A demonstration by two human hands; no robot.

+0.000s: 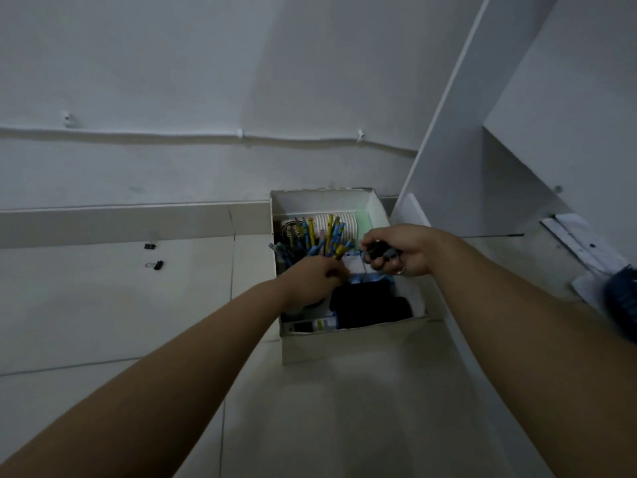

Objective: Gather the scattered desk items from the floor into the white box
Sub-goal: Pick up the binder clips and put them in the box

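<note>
The white box (344, 343) stands on the floor against the wall. Inside it are several blue and yellow patterned pens (327, 241), a stack of white paper cups (339, 220), a black bundle (372, 305) and a small tube (315, 325). My left hand (312, 281) reaches into the box, fingers curled at the pens' lower ends; what it grips is hidden. My right hand (396, 250) hovers over the box's right side, holding a bunch of dark binder clips (379, 251). Two black binder clips (149, 245) (157, 264) lie on the floor at the left.
A white shelf unit (482, 150) rises on the right, close beside the box. A cable (206, 136) runs along the wall. Papers (582, 243) and a blue patterned object (620, 298) sit at the right edge. Pale floor tiles (103, 305) spread left of the box.
</note>
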